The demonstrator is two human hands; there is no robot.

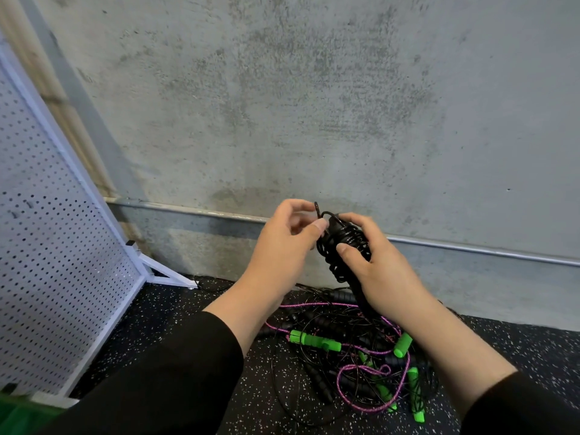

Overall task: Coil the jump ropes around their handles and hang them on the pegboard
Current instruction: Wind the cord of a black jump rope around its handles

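A black jump rope (343,243) is wound in tight coils round its black handles and held upright in front of the wall. My right hand (373,268) grips the coiled bundle from the right, thumb across the coils. My left hand (287,246) pinches the rope's loose end loop at the top of the bundle. On the floor below lies a tangled pile of jump ropes (361,362): thin black cords, a pink braided rope and several green and black handles. The white pegboard (53,246) leans at the left.
A grey concrete wall (314,105) with a metal conduit (470,249) along its base stands straight ahead. The floor is black speckled rubber (175,312). The pegboard's white frame foot (166,274) juts out at floor level. Something green (18,416) shows at the bottom left corner.
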